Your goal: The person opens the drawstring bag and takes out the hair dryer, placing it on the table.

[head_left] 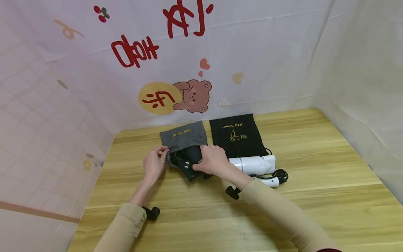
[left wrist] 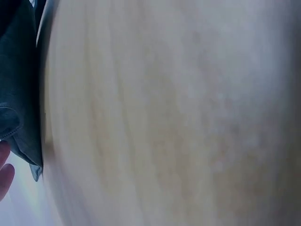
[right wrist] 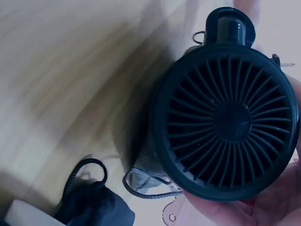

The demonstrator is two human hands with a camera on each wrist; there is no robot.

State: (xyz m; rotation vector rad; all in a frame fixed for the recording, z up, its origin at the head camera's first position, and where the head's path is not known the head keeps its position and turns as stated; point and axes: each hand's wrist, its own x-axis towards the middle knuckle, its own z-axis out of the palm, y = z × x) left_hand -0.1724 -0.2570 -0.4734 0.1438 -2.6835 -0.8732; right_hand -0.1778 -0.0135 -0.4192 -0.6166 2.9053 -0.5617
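Observation:
A grey drawstring pouch printed "Hair Dryer" lies near the back of the table, its mouth towards me. My left hand pinches the left edge of that mouth. In the left wrist view, only fingertips and part of the pouch show at the left edge. My right hand grips a black hair dryer, which lies partly inside the pouch opening. From the right wrist view, the round slatted intake grille of the hair dryer fills the right side, with fingers and palm around it.
Right of the grey pouch lies a black "Hair Dryer" pouch with a drawstring. In front of it is a white hair dryer with a coiled black cord. A printed cloth hangs behind the table.

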